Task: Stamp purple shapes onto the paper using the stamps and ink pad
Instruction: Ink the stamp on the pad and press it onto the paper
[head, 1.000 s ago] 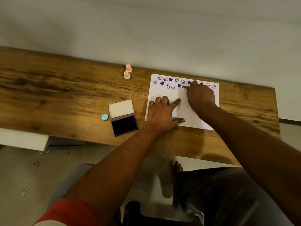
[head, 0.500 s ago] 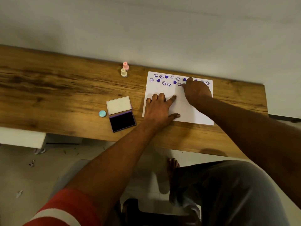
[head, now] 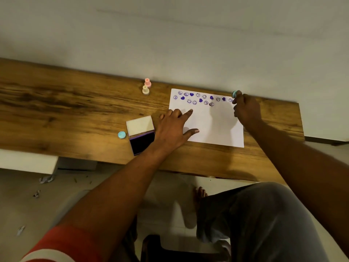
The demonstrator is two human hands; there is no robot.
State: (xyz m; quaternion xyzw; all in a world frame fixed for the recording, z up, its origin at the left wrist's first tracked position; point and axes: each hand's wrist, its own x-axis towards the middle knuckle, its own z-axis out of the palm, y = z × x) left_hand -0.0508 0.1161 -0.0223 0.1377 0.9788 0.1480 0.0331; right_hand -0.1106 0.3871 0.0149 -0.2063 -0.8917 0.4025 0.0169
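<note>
Nearest the viewer: a red-and-white sleeve (head: pixel 62 246) on the left arm, grey trousers on the right leg, and a bare foot (head: pixel 200 193) on the floor under the table (head: pixel 75 114).

Left hand (head: pixel 172 127): spread, palm down. Its forefinger and thumb lie extended on the left part of the white paper (head: pixel 213 125). The remaining fingers are bent at the sheet's left edge.

Ink pad (head: pixel 142 141): just left of the left hand's wrist and partly covered by it. The case is open, dark pad face up, pale lid (head: pixel 139 125) folded back on the far side. A small light-blue cap (head: pixel 121 134) lies on the table just left of the pad.

The paper lies flat between the two hands. Its near portion is unmarked. Purple stamped marks (head: pixel 201 99), hearts and round faces, run in loose rows along its far edge, beyond the left hand's fingertips.

Right hand (head: pixel 246 108): fingers curled, pinching a light-blue stamp (head: pixel 234 93) at the fingertips, at the paper's far right corner. Whether the stamp touches the sheet cannot be determined.

Farther off, beyond and left of the left hand, a cream stamp (head: pixel 145 90) and a pink stamp (head: pixel 147 82) stand upright, close together, near the table's far edge against a plain wall.
</note>
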